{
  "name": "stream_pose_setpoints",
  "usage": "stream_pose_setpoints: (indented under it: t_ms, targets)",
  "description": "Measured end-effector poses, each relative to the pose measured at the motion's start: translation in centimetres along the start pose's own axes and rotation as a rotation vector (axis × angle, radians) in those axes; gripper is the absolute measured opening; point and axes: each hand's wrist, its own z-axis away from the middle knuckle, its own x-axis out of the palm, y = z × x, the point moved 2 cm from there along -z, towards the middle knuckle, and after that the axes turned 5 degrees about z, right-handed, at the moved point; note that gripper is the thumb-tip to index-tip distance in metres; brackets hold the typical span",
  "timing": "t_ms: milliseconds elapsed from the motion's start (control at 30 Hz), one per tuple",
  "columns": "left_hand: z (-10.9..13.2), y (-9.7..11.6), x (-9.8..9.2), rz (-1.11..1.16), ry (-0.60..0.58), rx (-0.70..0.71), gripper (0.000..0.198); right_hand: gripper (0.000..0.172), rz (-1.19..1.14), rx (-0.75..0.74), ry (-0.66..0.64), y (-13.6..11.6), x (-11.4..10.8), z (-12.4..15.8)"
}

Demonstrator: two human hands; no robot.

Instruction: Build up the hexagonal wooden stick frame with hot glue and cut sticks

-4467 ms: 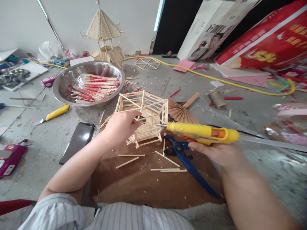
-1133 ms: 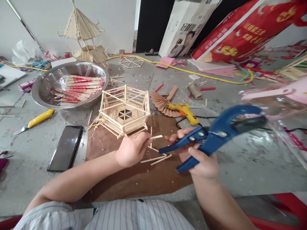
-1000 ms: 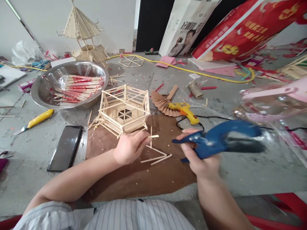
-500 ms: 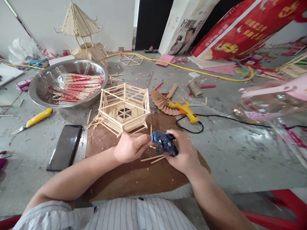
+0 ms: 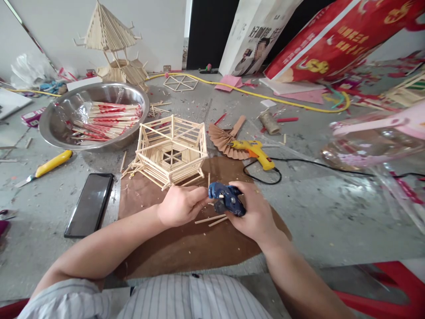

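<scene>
Cutting of sticks at the bench (image 5: pixel 308 212), clock positions read from the blue cutter (image 5: pixel 236 204), twelve lying away from the wearer. The right hand (image 5: pixel 254 213) has its fingers wrapped around the cutter, above a brown sheet (image 5: pixel 186 248); the left hand (image 5: pixel 181 206) pinches a stick (image 5: pixel 221 196), mostly hidden, its pale end showing in the cutter's mouth. Loose sticks (image 5: pixel 209 219) lie at seven o'clock. Between ten and eleven stands an open hexagonal stick frame (image 5: pixel 171 170), just beyond the left hand; a yellow glue gun (image 5: pixel 260 156) lies at one, a phone (image 5: pixel 89 205) at nine.
</scene>
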Motion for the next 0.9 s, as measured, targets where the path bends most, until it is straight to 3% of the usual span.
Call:
stream_pose_setpoints:
  t_ms: [433,900]
  targets:
    - [-0.02,-0.03,0.17,0.097,-0.130,-0.101,0.027,0.039,0.018,0.028,-0.034,0.00,-0.02,0.03]
    - [0.03,0.22,0.23,0.151,-0.150,-0.178,0.032,0.032,0.092,0.075,-0.028,-0.09,0.15,0.43]
